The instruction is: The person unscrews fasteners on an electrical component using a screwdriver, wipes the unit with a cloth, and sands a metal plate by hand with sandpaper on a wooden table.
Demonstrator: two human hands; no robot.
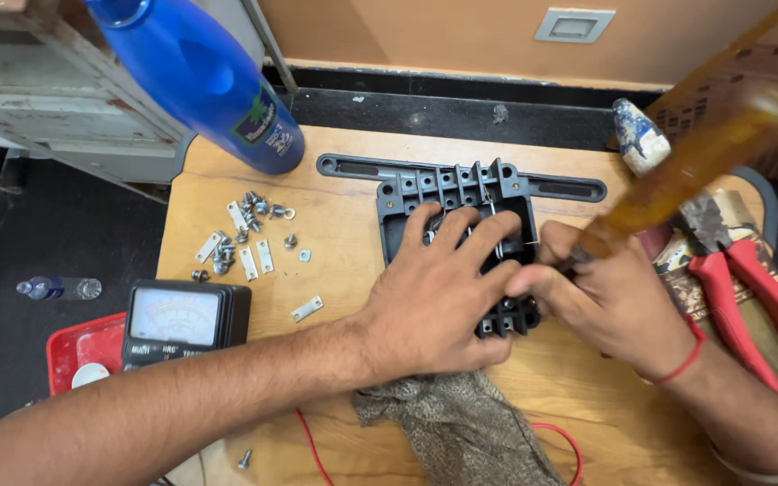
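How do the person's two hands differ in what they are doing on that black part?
The left hand lies flat, fingers spread, pressing on the black part; the right hand is curled around a screwdriver with an amber handle. The left hand holds no tool; the right one does. The right wrist wears a red thread; the left wrist is bare. Both meet at the part on the wooden table.

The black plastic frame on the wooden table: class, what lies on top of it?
On the black plastic frame the left hand lies spread; the right hand works beside it with an amber-handled screwdriver. The frame's middle is covered.
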